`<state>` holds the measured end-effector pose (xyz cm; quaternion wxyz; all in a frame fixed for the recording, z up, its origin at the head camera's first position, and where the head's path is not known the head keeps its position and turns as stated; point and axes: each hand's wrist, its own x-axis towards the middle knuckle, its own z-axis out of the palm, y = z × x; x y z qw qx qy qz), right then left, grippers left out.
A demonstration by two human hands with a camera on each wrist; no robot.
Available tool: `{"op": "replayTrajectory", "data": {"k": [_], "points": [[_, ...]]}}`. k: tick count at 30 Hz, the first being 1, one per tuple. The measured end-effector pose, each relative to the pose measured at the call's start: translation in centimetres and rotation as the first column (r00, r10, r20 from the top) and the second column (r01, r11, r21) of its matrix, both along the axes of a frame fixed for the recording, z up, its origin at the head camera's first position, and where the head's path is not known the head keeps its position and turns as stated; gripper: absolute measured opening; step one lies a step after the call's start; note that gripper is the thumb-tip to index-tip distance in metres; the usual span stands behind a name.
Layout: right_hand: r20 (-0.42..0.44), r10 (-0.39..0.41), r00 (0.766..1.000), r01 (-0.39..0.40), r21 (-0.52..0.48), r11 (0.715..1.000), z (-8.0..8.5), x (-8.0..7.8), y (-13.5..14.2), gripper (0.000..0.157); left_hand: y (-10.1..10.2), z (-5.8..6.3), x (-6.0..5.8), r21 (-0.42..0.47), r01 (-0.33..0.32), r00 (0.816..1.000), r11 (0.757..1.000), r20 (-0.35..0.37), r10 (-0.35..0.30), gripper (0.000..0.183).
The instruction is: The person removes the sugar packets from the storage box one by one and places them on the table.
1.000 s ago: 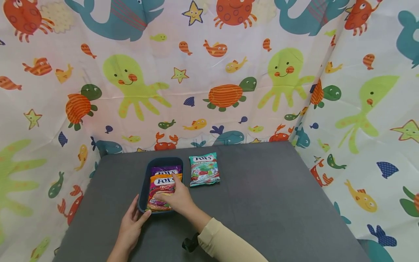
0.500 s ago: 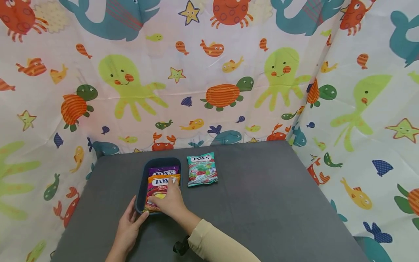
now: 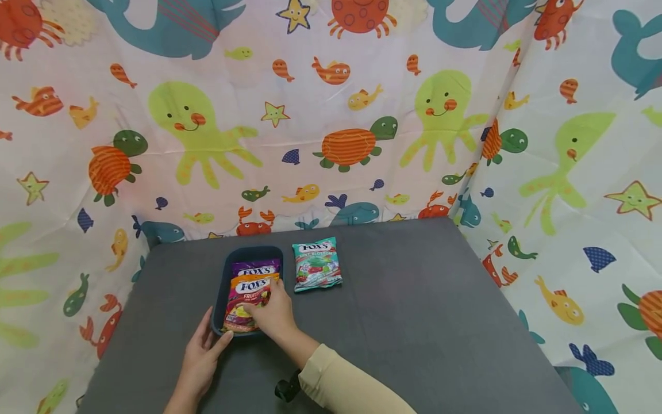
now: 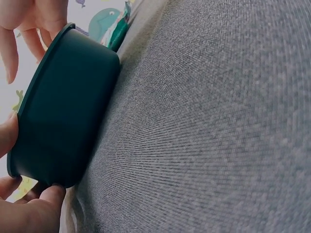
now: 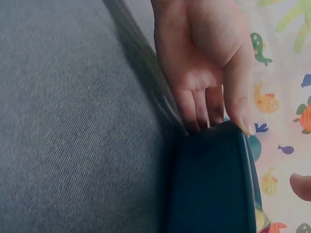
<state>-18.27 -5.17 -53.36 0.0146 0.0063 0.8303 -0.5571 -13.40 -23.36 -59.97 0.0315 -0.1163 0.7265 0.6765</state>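
A dark blue-green plastic bin (image 3: 221, 299) stands on the grey table. Inside it, an orange-topped Fox's Fruits candy bag (image 3: 240, 296) overlaps a purple Fox's candy bag (image 3: 253, 267). My left hand (image 3: 200, 352) grips the bin's near left corner, thumb on the rim and fingers along the outside wall, as the right wrist view shows up close. My right hand (image 3: 276, 310) rests on the right side of the orange-topped bag, thumb and fingers spread over it; the palm hides part of it. In the left wrist view, the right hand (image 4: 36, 17) is over the bin's rim.
To the right of the bin lies a green Fox's Mint Blossom candy bag (image 3: 317, 264). A white curtain (image 3: 310, 172) printed with sea animals hangs behind the table (image 3: 403, 322) and along its sides. A small black object (image 3: 287, 390) is at the right sleeve's cuff.
The right hand has shifted slightly on the orange-topped bag, and the bag's surface has creased differently. The left hand keeps its grip on the bin. The head view has drifted a little.
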Motion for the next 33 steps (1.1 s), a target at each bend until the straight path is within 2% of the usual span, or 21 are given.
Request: {"op": "replayTrajectory", "data": {"k": [5, 10, 15, 22, 27, 30, 33], "points": [[0.001, 0.055, 0.998, -0.055, 0.029, 0.998, 0.11, 0.02, -0.06, 0.080, -0.25, 0.03, 0.05, -0.018, 0.008, 1.000, 1.000, 0.026, -0.008, 0.092], [0.006, 0.086, 0.996, -0.086, 0.043, 0.995, 0.18, 0.06, -0.12, 0.076, -0.25, 0.06, -0.06, -0.008, 0.017, 1.000, 1.000, 0.023, -0.017, 0.092], [0.036, 0.061, 0.997, -0.062, 0.010, 0.998, -0.06, 0.03, -0.21, 0.082, -0.16, 0.03, -0.16, -0.005, 0.017, 0.999, 1.000, 0.027, -0.017, 0.092], [0.131, 0.021, 0.991, -0.003, -0.137, 0.991, -0.40, -0.41, -0.31, 0.092, -0.13, -0.03, -0.18, -0.010, 0.015, 0.999, 1.000, 0.031, -0.014, 0.093], [0.114, 0.050, 0.992, -0.028, -0.182, 0.983, -0.44, -0.52, -0.13, 0.097, -0.07, 0.00, -0.15, -0.005, 0.019, 1.000, 1.000, 0.022, -0.019, 0.093], [0.103, 0.080, 0.991, -0.063, -0.163, 0.985, -0.39, -0.49, -0.03, 0.103, -0.13, -0.02, -0.03, 0.000, 0.026, 1.000, 1.000, 0.015, -0.026, 0.094], [0.102, 0.099, 0.990, -0.085, -0.130, 0.988, -0.31, -0.43, 0.02, 0.102, -0.17, 0.01, 0.08, 0.004, 0.038, 0.999, 0.999, 0.012, -0.038, 0.094]]}}
